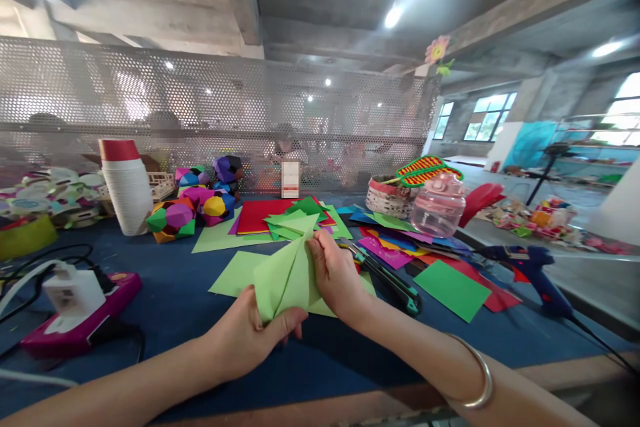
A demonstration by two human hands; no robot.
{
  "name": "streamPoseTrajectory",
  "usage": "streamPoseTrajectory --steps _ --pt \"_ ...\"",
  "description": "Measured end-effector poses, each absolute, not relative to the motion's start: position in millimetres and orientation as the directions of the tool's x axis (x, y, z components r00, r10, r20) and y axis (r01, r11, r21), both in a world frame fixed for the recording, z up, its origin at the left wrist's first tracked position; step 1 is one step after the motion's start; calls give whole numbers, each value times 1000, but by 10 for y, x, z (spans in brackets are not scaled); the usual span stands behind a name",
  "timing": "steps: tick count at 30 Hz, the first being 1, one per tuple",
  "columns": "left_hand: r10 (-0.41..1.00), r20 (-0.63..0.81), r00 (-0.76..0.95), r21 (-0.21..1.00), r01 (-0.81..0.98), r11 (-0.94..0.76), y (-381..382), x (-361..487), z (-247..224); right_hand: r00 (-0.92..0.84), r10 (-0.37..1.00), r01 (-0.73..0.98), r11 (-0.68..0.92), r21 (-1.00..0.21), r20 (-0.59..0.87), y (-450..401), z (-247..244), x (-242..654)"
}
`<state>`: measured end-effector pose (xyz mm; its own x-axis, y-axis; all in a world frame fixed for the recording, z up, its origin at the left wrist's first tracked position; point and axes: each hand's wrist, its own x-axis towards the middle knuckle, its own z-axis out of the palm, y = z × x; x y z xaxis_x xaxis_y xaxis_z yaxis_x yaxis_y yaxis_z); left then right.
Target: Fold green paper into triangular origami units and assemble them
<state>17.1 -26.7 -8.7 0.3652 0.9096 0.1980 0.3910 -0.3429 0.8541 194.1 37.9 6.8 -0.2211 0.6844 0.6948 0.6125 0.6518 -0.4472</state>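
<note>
Light-green folded paper [285,277]: held between both hands, above the blue tabletop [185,373], its pointed tip upward and creases running down its front.
Left hand [240,333]: gripping the lower left part, thumb across the bottom front.
Right hand [340,273]: pinching the right edge near the tip, thumb against bent fingers; a silver bangle [484,373] circles that forearm.
Light-green sheet [231,273]: flat, just behind the grip.
Red sheet [254,217]: farther beyond the grip, beside small green pieces [293,221].
Black-and-teal cutter [391,278]: just right of the grip.
Green sheet [453,290]: right of the cutter.
Blue glue gun [535,273]: well to the grip's right.
Magenta power strip [117,297]: well to its left.
Stacked cups [127,197]: beyond the grip, leftward.
</note>
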Motion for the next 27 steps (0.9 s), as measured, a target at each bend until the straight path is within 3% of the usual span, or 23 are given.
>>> streamPoseTrajectory --steps 4,10,15,22,24,27 --pt "905 127 406 857 414 -306 -236 168 -55 -226 684 630 646 -431 694 409 112 1992" --pt "799 382 465 643 487 -591 -259 124 -126 -305 705 646 647 -405 640 414 91 1986" --pt "862 261 433 684 548 -482 -262 129 -119 -309 734 701 605 -377 604 491 110 2019" --pt "730 330 598 584 478 -656 -343 114 -132 -389 799 783 549 -292 459 493 72 1973" --pt "573 399 716 456 387 -801 -411 115 -75 -415 814 804 537 -254 408 509 50 1982" --pt "234 563 793 107 211 -972 -466 94 30 -468 824 822 538 -185 318 535 14 2005"
